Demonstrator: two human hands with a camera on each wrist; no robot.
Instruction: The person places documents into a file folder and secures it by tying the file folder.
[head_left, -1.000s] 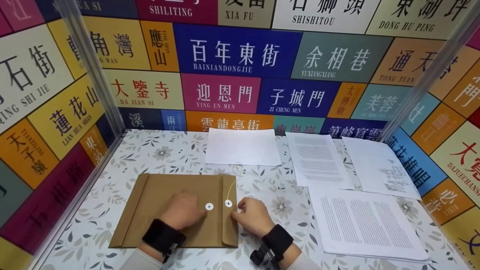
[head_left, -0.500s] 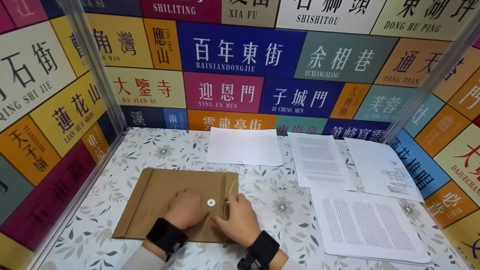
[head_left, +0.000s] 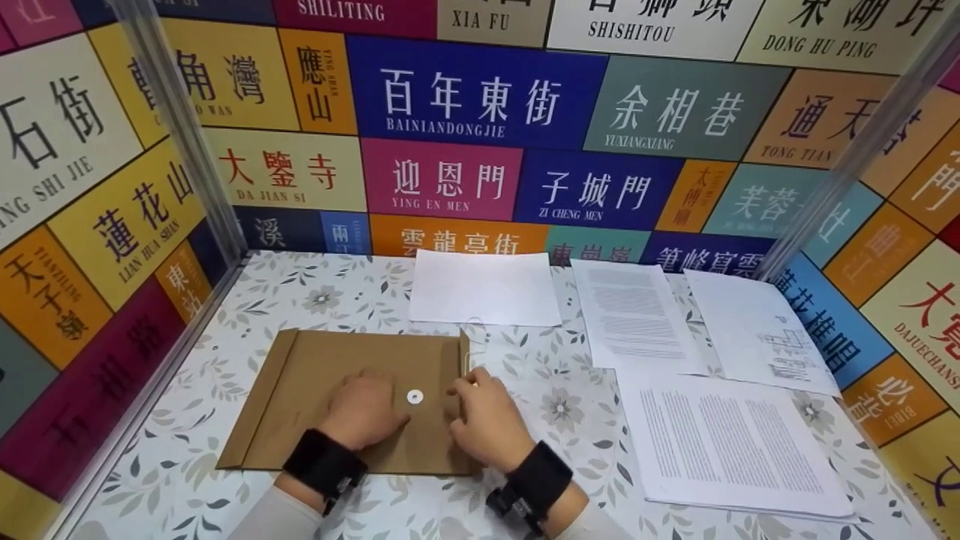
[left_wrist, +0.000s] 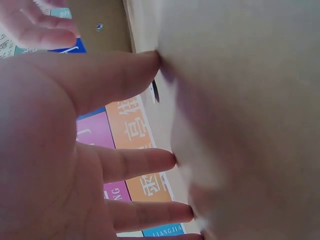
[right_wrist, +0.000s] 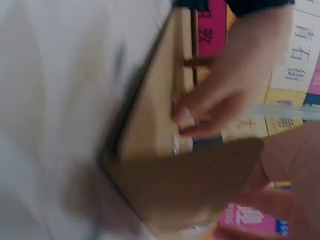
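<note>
A brown paper envelope (head_left: pixel 300 405) lies flat on the table, with a white round button (head_left: pixel 415 397) on its face. My left hand (head_left: pixel 364 409) rests on the envelope beside the button; the left wrist view shows its extended fingers (left_wrist: pixel 145 165) pressing down on the paper. At the envelope's right edge my right hand (head_left: pixel 487 420) holds the narrow flap (right_wrist: pixel 180 185), which stands up from the body in the right wrist view. A thin pale string (head_left: pixel 471 337) trails from the flap side toward the back. Part of the flap is hidden behind the right fingers.
A blank white sheet (head_left: pixel 484 289) lies behind the envelope. Printed pages (head_left: pixel 634 315) and a sheet with a drawing (head_left: pixel 765 330) are to the right, above a thick stack of printed paper (head_left: pixel 742 450). Sign-covered panels (head_left: pixel 480 97) enclose the floral table (head_left: pixel 577 480).
The right hand has moved onto the flap and raised it from lying flat; the flap's button is out of sight in the head view. The left hand has stayed on the envelope.
</note>
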